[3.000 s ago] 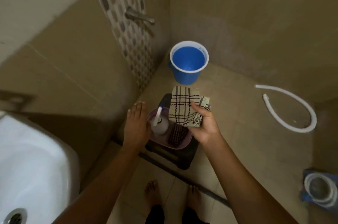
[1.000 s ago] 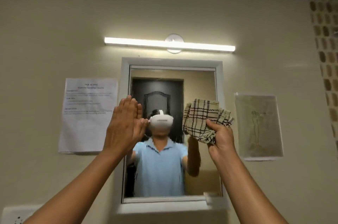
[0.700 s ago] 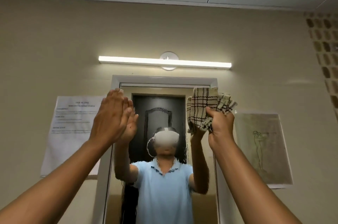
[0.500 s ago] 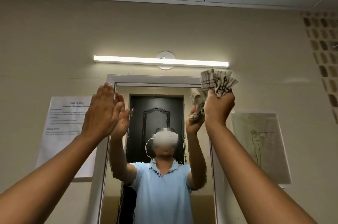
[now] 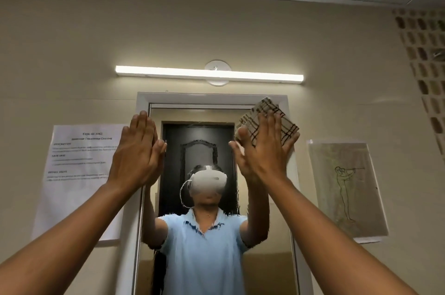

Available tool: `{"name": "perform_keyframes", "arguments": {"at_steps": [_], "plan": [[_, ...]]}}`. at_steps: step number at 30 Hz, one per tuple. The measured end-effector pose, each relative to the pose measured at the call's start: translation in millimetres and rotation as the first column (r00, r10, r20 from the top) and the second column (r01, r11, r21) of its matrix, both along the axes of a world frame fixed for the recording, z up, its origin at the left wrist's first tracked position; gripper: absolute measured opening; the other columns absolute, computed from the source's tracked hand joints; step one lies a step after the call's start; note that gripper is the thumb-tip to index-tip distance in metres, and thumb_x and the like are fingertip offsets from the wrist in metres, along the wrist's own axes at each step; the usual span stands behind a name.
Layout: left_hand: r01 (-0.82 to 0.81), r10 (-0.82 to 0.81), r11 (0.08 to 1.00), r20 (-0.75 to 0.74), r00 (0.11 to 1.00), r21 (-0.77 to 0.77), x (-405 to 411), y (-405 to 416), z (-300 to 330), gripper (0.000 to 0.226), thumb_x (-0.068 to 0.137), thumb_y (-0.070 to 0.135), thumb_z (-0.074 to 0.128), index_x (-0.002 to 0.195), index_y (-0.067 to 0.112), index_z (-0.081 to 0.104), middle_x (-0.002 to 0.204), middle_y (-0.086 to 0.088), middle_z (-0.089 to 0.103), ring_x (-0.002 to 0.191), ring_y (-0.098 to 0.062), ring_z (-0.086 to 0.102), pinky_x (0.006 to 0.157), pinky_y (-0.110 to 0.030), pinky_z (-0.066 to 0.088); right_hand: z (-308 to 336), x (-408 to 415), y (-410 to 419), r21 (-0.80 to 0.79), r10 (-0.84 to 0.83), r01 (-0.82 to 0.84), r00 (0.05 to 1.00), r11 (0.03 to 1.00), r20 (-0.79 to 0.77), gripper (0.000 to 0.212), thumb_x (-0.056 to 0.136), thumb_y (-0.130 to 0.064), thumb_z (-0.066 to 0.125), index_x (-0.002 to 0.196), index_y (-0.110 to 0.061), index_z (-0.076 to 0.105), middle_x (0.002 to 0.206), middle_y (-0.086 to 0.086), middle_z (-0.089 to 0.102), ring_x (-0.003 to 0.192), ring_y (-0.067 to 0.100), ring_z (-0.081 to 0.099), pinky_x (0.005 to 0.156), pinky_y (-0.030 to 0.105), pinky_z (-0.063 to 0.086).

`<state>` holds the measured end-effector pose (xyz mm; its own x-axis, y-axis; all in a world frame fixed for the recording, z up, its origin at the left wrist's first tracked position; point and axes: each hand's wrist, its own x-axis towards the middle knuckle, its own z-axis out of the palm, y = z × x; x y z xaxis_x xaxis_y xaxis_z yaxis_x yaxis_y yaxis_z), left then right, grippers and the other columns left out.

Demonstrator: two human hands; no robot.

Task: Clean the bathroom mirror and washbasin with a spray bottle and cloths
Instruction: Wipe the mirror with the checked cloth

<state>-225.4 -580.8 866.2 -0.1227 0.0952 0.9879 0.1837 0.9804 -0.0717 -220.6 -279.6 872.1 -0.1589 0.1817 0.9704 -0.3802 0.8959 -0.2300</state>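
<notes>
Checked cloth (image 5: 269, 123) pressed flat to the top right corner of the mirror (image 5: 199, 140).

The right hand (image 5: 266, 150) lies spread with straight fingers over the cloth, a cream piece crossed by dark brown lines, crumpled at its upper edge against the white frame. The left hand (image 5: 137, 152) is raised at the mirror's left edge, its grip open, fingers straight and together, holding nothing. A lit tube lamp (image 5: 209, 75) hangs above; a printed sheet (image 5: 79, 174) and a drawing (image 5: 346, 188) flank the mirror.

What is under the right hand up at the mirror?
The right hand presses a beige checked cloth with dark lines flat against the white-framed mirror, near its top right corner. The glass behind the cloth is covered.
</notes>
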Motion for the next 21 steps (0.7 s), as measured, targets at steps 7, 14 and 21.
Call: {"name": "perform_keyframes", "arguments": {"at_steps": [7, 14, 21], "plan": [[0.083, -0.084, 0.996, -0.053, 0.995, -0.031, -2.5, -3.7, 0.8, 0.064, 0.099, 0.042, 0.013, 0.155, 0.011, 0.007, 0.164, -0.006, 0.0, 0.152, -0.015, -0.006, 0.124, -0.033, -0.002, 5.1, -11.5, -2.6, -0.091, -0.073, 0.075, 0.997, 0.993, 0.022, 0.09, 0.092, -0.07, 0.027, 0.158, -0.019, -0.008, 0.166, 0.003, -0.012, 0.151, 0.019, -0.019, 0.118, 0.057, -0.015], [0.158, -0.162, 0.986, -0.084, 0.983, -0.052, -3.9, -11.4, 5.0, 0.064, 0.094, 0.024, 0.026, 0.155, 0.01, 0.013, 0.164, -0.005, 0.007, 0.152, -0.018, 0.001, 0.124, -0.036, 0.006, 3.6, -11.9, -36.5, -0.011, -0.049, 0.049, 0.998, 0.999, -0.044, 0.089, 0.09, -0.071, 0.027, 0.159, -0.022, -0.001, 0.167, 0.001, -0.001, 0.153, 0.019, -0.008, 0.121, 0.054, -0.01], [0.187, -0.19, 0.981, -0.084, 0.978, -0.047, -2.3, -14.5, 4.8, 0.071, 0.088, 0.013, 0.037, 0.155, 0.01, 0.014, 0.163, -0.005, 0.008, 0.152, -0.019, 0.004, 0.123, -0.035, 0.009, 9.6, -14.5, -102.2, 0.217, -0.034, 0.057, 0.994, 0.974, -0.109, 0.082, 0.096, -0.066, 0.029, 0.159, -0.021, 0.002, 0.167, 0.002, 0.001, 0.154, 0.018, -0.006, 0.121, 0.056, -0.008]]}}
